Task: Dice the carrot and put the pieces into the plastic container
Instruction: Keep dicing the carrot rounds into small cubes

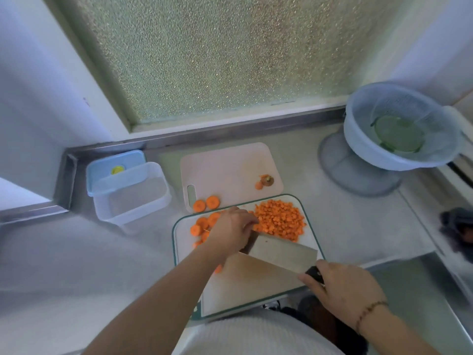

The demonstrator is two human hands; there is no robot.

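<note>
A pile of diced carrot lies at the far right of the green-rimmed cutting board. Several carrot slices lie at its far left, partly under my left hand, whose curled fingers press down on carrot hidden beneath them. My right hand grips the black handle of a wide cleaver, its blade lying just right of my left hand. Two more carrot rounds rest at the near edge of the pink board. The clear plastic container stands to the left with nothing in it.
A blue lid with a yellow spot leans behind the container. A carrot top and scrap sit on the pink board. A blue colander in a bowl stands at the back right. A dark cloth lies by the sink edge.
</note>
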